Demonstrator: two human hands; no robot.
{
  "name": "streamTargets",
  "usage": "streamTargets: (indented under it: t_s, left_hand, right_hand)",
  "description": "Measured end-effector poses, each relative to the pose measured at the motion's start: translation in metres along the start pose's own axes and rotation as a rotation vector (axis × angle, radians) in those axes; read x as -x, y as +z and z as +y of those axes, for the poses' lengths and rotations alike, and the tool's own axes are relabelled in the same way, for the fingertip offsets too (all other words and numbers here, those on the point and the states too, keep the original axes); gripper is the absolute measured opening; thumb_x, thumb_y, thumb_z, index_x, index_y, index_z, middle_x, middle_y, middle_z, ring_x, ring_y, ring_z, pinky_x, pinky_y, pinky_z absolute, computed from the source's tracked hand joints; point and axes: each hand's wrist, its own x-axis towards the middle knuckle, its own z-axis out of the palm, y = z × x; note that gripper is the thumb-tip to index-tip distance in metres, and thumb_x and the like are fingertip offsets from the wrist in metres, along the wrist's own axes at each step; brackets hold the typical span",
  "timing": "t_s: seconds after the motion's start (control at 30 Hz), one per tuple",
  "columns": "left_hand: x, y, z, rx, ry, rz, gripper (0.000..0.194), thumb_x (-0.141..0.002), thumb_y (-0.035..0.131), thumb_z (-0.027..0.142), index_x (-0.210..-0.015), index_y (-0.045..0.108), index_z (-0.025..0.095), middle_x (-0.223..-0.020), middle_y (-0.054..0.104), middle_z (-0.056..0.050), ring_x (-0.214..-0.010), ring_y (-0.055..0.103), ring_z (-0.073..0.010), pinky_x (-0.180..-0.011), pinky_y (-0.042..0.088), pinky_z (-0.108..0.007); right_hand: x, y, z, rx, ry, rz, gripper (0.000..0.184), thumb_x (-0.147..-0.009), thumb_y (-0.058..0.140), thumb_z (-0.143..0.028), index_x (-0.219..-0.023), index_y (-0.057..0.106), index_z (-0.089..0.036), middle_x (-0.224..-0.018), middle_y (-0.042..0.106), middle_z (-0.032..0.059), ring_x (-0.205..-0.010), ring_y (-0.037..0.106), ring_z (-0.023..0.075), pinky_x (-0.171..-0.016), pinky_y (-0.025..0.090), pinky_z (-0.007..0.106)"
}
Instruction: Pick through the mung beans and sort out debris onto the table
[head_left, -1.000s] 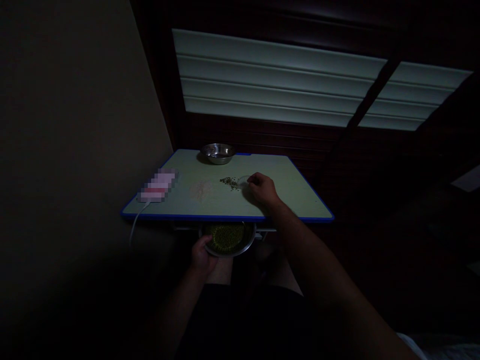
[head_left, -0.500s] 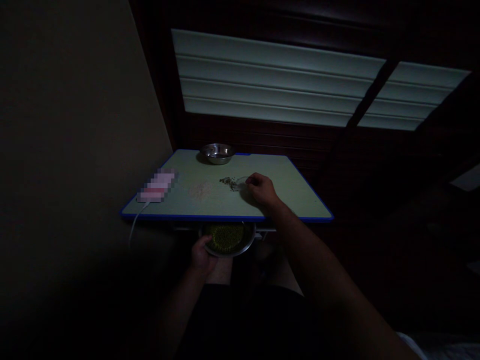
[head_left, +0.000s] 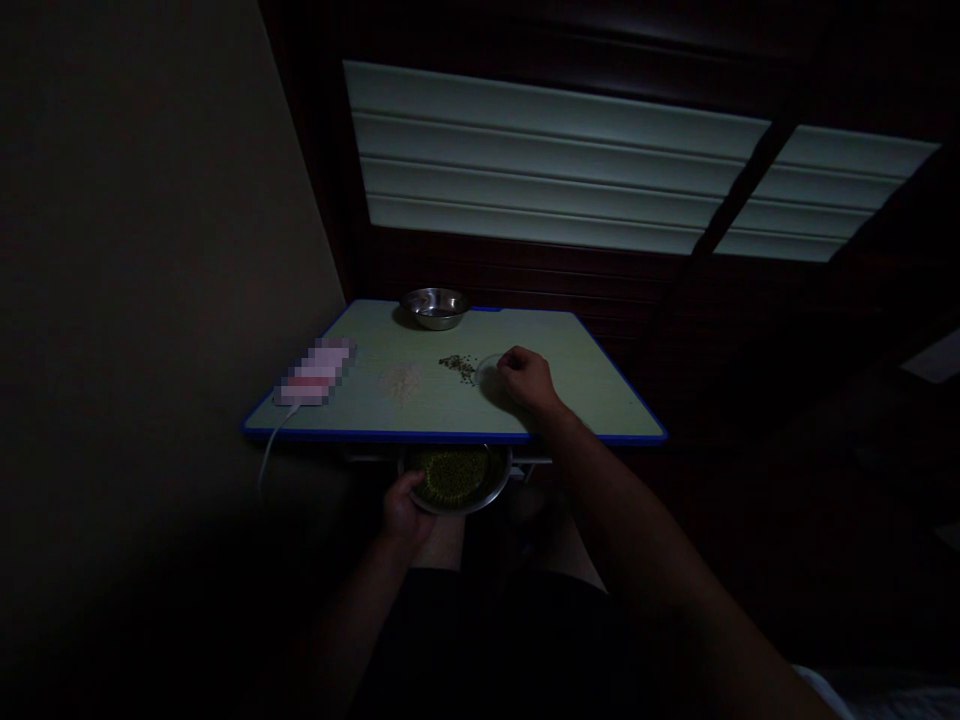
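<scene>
My left hand (head_left: 406,508) grips the left rim of a metal bowl (head_left: 498,490), thumb over the edge. Small green beans (head_left: 451,474) fill the bowl, which is below the table's front edge. Over the table my right hand (head_left: 525,378) is closed in a pinch on a clear round piece (head_left: 487,368), like a shallow dish or lid; its exact kind is hard to make out. Just left of it lies a scatter of dark beans (head_left: 456,366). Farther left, a patch of pale grains (head_left: 402,381) is spread on the tabletop.
The low table (head_left: 577,412) has a pale green top and blue edging. A second metal bowl (head_left: 436,310) stands at its back edge. On the left lies a blurred pink phone-like object (head_left: 315,372) with a white cable (head_left: 271,448). A wall rises on the left.
My right hand and the clear piece have shifted slightly right, away from the dark beans. The left hand and its bowl look unchanged.
</scene>
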Motion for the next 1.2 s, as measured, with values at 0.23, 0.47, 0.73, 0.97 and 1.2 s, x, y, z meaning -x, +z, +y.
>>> streamTargets:
  t_s: [0.23,0.47,0.73,0.97,1.2]
  left_hand:
    - [0.002,0.002,0.0004,-0.007,-0.006,0.016,0.044,-0.064,0.057,0.013,-0.105,0.072,0.013,-0.082,0.077,-0.009,-0.091,0.072,-0.0288,-0.091,0.054,-0.045]
    - [0.0012,0.0022,0.0002,-0.005,-0.025,0.029,0.042,-0.064,0.057,0.013,-0.104,0.072,0.01,-0.081,0.076,-0.011,-0.086,0.072,-0.0293,-0.09,0.054,-0.047]
    - [0.0014,0.0016,0.0006,-0.007,-0.007,0.031,0.043,-0.065,0.056,0.012,-0.105,0.072,0.013,-0.082,0.076,-0.008,-0.085,0.072,-0.027,-0.09,0.054,-0.045]
    - [0.0033,0.0041,0.0005,0.004,0.027,0.005,0.044,-0.064,0.056,0.012,-0.104,0.072,0.013,-0.083,0.077,-0.008,-0.083,0.072,-0.0265,-0.09,0.055,-0.045]
    - [0.0028,0.0038,0.0009,-0.004,-0.014,0.016,0.039,-0.064,0.056,0.013,-0.099,0.073,0.012,-0.077,0.076,-0.008,-0.077,0.072,-0.0258,-0.087,0.056,-0.045]
  right_hand:
    - [-0.0002,0.0002,0.0022,-0.006,0.005,-0.018,0.009,-0.067,0.053,-0.022,-0.07,0.061,-0.019,-0.068,0.061,-0.0015,-0.069,0.053,0.0133,-0.068,0.041,0.025]
    - [-0.0013,0.0021,0.0047,0.0,-0.012,-0.039,0.01,-0.068,0.054,-0.022,-0.071,0.062,-0.018,-0.068,0.063,-0.0012,-0.067,0.055,0.013,-0.067,0.042,0.025]
    - [-0.0004,0.0017,0.0036,-0.023,-0.03,-0.011,0.01,-0.067,0.053,-0.022,-0.071,0.062,-0.019,-0.067,0.062,-0.0012,-0.068,0.055,0.0136,-0.068,0.042,0.026]
    - [-0.0004,0.0028,0.004,-0.054,-0.035,-0.03,0.01,-0.066,0.053,-0.021,-0.07,0.062,-0.018,-0.066,0.062,-0.0017,-0.066,0.054,0.0131,-0.065,0.041,0.025]
    - [-0.0017,0.0044,0.0074,-0.066,-0.043,-0.042,0.01,-0.066,0.055,-0.021,-0.071,0.063,-0.018,-0.065,0.062,-0.002,-0.065,0.054,0.0127,-0.063,0.041,0.025]
